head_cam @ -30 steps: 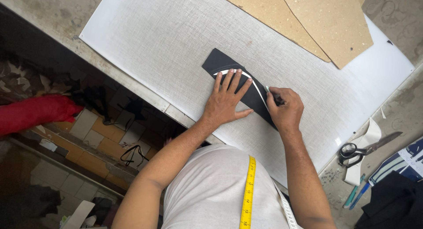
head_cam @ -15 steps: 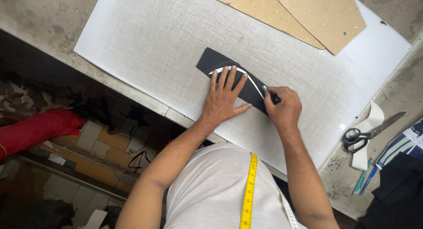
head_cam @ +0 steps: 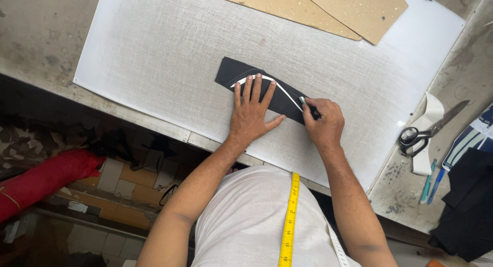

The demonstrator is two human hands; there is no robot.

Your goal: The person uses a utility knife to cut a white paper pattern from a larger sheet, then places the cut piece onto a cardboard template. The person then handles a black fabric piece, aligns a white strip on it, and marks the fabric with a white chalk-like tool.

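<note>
While left hand [head_cam: 251, 114] presses flat, fingers spread, on black fabric piece [head_cam: 241, 71], right hand [head_cam: 323, 122] pinches chalk [head_cam: 302, 100] at its edge.

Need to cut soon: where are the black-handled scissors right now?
In the head view, the black-handled scissors lie at the table's right, on a white strip, past the white cutting mat and beyond the right hand.

A black fabric piece [head_cam: 246, 74] carries a curved white line. It lies on a white, finely cross-hatched sheet [head_cam: 154, 46] over a mottled grey tabletop [head_cam: 36, 41]. Plain tan cardboard patterns [head_cam: 354, 7] lie above. The tape measure [head_cam: 289, 221] is yellow, the scissors [head_cam: 429, 129] black-handled, the fabric roll [head_cam: 43, 179] red, two pens [head_cam: 431, 182] teal and blue.
</note>
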